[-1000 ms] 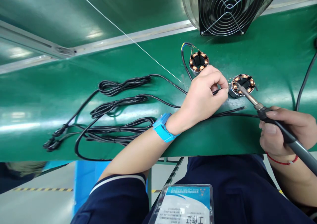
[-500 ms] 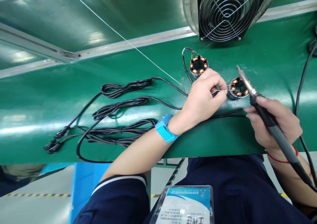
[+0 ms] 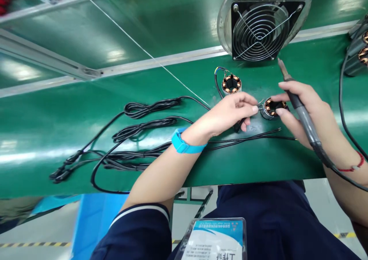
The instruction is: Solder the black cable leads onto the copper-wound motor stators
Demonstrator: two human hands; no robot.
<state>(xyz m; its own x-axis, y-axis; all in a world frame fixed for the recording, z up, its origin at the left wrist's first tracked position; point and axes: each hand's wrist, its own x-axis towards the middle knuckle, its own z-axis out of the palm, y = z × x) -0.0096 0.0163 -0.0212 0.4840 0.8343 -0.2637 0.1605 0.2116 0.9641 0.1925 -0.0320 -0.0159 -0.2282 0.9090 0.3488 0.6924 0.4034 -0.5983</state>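
"Copper-wound stators [image 3: 231, 84] by the hands: how many?"
"Two; one toward the bench's [image 3: 230, 168] back edge; the front stator [image 3: 269, 112] sits between the hands, a wire [image 3: 260, 107] there pinched in the left hand [image 3: 230, 111]; the right hand [image 3: 316, 110] grips one soldering iron [image 3: 302, 116]."

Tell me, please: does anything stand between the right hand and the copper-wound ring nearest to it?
Nothing visible does: the right hand is already at the copper-wound ring, though contact is unclear. The soldering iron in that hand points past it; the left hand is on the opposite side.
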